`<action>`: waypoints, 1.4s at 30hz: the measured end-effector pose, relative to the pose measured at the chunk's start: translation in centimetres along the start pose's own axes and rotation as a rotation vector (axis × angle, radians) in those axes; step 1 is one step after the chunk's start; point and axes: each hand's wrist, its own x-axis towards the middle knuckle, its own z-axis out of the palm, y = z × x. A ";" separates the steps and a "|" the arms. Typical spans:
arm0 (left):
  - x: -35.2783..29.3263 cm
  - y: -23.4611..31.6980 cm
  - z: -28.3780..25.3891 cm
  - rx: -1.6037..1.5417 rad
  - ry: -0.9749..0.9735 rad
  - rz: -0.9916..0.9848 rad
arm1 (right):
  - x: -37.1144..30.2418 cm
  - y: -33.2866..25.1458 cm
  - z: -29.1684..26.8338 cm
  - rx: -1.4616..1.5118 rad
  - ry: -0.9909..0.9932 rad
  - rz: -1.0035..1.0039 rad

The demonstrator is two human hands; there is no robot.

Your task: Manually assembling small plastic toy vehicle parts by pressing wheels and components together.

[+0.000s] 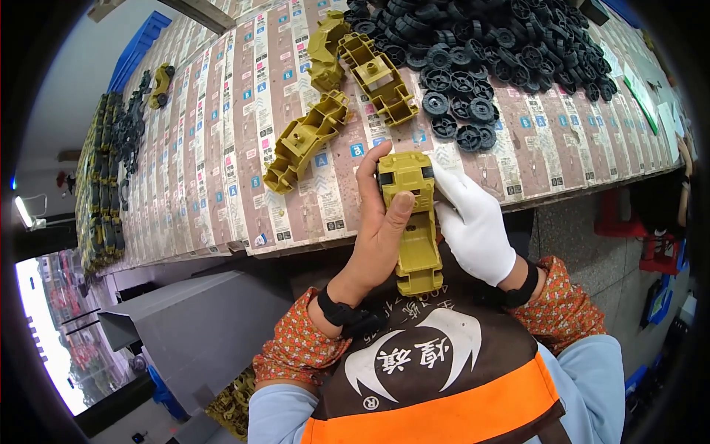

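An olive-yellow plastic toy truck body (420, 248) is held upright before my chest, just off the table's near edge. My bare left hand (376, 240) is closed round its left side, the thumb lying across the cab and the fingers behind. On its right side my right hand (473, 231), in a white glove, grips near the cab; its fingertips are partly hidden behind the truck. Dark parts show at both sides of the cab. Beyond my hands lie three more truck bodies (307, 140), without wheels.
A big heap of black toy wheels (473, 44) covers the far right of the patterned table (222, 192). At the far left sit a small yellow toy truck (160, 85) and rows of assembled ones (100, 185). A grey box (200, 325) stands below the table at left.
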 end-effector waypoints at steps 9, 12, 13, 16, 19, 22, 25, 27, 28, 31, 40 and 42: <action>0.2 -0.7 -0.2 -0.008 -0.151 -0.131 | -0.9 0.7 -1.0 -0.063 -0.014 -0.009; 0.2 -1.4 -0.1 0.044 -0.146 -0.094 | -1.2 0.5 -1.2 0.007 -0.049 0.112; 0.1 -1.6 -0.2 0.044 -0.145 -0.094 | -1.2 0.6 -1.3 0.008 -0.049 0.112; 0.5 -1.7 -0.5 0.202 -0.155 -0.024 | -0.8 1.1 -1.6 0.018 -0.082 0.160; 0.7 -0.6 -0.8 0.174 -0.132 -0.142 | 0.7 0.0 -2.8 -0.167 -0.149 0.108; 0.4 0.0 -0.9 0.016 -0.095 -0.184 | 3.8 2.1 -4.9 -0.314 0.088 0.040; 0.5 0.4 -1.5 -0.182 0.067 -0.229 | 5.8 4.0 -6.1 -0.733 0.136 0.017; 0.6 -0.2 -2.6 -0.286 0.093 -0.232 | 5.9 4.5 -5.6 -0.857 0.087 -0.105; 0.7 -0.5 -3.0 -0.391 0.115 -0.235 | 5.9 4.7 -5.6 -0.853 0.083 -0.108; 0.7 0.1 -3.8 -0.444 0.112 -0.237 | 6.0 5.0 -5.0 -0.856 0.061 -0.241; 0.9 0.3 -3.5 -0.547 0.193 -0.119 | 4.7 4.4 -3.7 -0.989 0.033 -0.232; 1.4 0.3 -3.5 -0.551 0.206 -0.094 | 4.9 4.6 -4.0 -0.958 -0.029 -0.181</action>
